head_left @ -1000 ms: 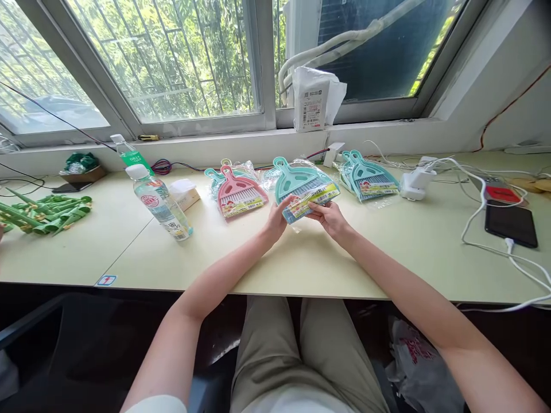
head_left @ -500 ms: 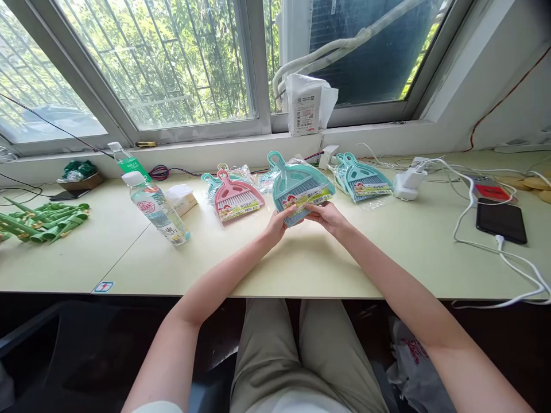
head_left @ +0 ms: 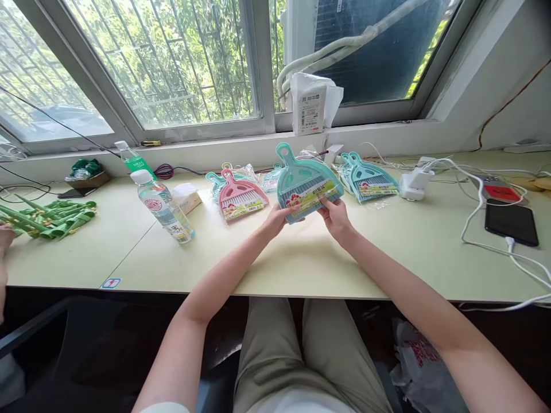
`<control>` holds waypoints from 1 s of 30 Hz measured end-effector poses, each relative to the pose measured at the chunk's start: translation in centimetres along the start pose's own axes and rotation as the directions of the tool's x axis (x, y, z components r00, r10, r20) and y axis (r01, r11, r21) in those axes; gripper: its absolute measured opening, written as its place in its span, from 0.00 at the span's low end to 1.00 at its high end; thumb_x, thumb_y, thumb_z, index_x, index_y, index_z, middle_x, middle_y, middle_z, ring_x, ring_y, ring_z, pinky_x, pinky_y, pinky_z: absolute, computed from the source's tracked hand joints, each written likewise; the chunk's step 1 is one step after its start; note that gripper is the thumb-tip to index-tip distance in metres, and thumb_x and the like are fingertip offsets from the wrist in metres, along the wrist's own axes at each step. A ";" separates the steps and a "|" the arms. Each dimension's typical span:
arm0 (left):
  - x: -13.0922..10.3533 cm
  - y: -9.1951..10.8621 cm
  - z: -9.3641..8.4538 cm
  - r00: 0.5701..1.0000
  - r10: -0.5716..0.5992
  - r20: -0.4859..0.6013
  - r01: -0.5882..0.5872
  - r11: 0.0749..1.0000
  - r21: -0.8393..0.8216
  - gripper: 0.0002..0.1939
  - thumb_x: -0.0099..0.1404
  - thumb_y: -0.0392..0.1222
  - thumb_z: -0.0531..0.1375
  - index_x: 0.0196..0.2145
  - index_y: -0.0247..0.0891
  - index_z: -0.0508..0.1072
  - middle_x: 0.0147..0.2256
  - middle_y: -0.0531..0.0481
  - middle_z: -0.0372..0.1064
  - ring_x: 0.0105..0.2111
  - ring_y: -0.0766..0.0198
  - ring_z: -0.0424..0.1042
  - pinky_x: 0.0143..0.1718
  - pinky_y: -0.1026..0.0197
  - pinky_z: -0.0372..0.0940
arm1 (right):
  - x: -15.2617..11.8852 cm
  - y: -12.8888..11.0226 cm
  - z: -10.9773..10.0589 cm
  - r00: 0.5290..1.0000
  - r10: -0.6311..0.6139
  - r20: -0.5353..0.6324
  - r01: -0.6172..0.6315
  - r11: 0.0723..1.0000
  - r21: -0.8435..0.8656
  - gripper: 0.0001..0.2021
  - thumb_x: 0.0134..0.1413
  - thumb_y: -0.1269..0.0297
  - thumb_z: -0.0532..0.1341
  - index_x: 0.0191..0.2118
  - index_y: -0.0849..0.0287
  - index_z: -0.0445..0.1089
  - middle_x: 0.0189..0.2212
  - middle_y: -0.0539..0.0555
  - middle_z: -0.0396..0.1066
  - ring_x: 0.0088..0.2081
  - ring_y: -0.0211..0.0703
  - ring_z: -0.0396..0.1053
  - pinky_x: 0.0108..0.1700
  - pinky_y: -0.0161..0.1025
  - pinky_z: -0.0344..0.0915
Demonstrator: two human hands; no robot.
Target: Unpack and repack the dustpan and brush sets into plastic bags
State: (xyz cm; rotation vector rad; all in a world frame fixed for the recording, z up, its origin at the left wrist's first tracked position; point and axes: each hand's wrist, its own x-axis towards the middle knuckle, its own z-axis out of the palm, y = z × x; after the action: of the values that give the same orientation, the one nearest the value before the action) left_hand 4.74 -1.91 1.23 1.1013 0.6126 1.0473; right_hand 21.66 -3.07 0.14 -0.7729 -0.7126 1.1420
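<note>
A teal dustpan and brush set (head_left: 303,172) is held up above the table, its handle pointing away from me and a yellow label across its front. My left hand (head_left: 278,222) grips its lower left corner, thumb on top. At the lower right edge, my right hand (head_left: 336,219) is closed on the same set with the thumb on the label. To the left lies a pink dustpan and brush set (head_left: 241,198) in clear wrap, partly over a teal one. Another teal set (head_left: 369,180) rests to the right.
Two plastic bottles, the nearer one (head_left: 166,209) leaning, stand left beside a tissue pack (head_left: 186,198). Green stalks (head_left: 55,218) lie far left near another person's hand (head_left: 5,238). On the right are a white charger (head_left: 414,183), cables and a black phone (head_left: 511,222).
The held dustpan set is raised slightly and faces me more. My right hand has shifted to its lower right edge. Another person's hand has entered at the far left.
</note>
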 end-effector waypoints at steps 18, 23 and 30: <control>-0.3 0.1 0.1 0.999 -0.020 -0.034 0.024 0.995 0.094 0.27 0.54 0.43 0.68 0.50 0.33 0.69 0.42 0.37 0.77 0.32 0.52 0.79 0.41 0.48 0.73 | -0.4 0.6 -0.3 0.976 0.162 0.147 -0.147 0.983 -0.106 0.16 0.40 0.69 0.72 0.39 0.56 0.73 0.42 0.52 0.79 0.47 0.46 0.76 0.51 0.40 0.74; -0.3 -0.3 0.2 0.999 0.005 -0.051 -0.001 0.997 0.078 0.25 0.53 0.43 0.69 0.47 0.33 0.69 0.41 0.39 0.77 0.31 0.53 0.79 0.42 0.46 0.73 | -0.3 0.4 -0.6 0.960 0.185 0.212 -0.166 0.981 -0.103 0.16 0.42 0.68 0.71 0.40 0.57 0.74 0.42 0.52 0.79 0.45 0.45 0.77 0.49 0.39 0.75; -0.4 -0.4 0.5 0.994 0.030 -0.102 -0.021 0.996 0.092 0.27 0.54 0.47 0.69 0.49 0.35 0.70 0.44 0.39 0.76 0.40 0.50 0.78 0.42 0.50 0.72 | -0.4 0.9 -0.5 0.977 0.164 0.139 -0.151 0.983 -0.102 0.18 0.35 0.67 0.75 0.37 0.58 0.74 0.41 0.53 0.79 0.47 0.49 0.76 0.50 0.43 0.75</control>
State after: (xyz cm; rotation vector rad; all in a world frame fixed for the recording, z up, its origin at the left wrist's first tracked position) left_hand 5.16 -2.49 1.00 1.1417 0.7362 1.1126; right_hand 21.48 -3.28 -0.94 -0.8394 -0.8427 1.3281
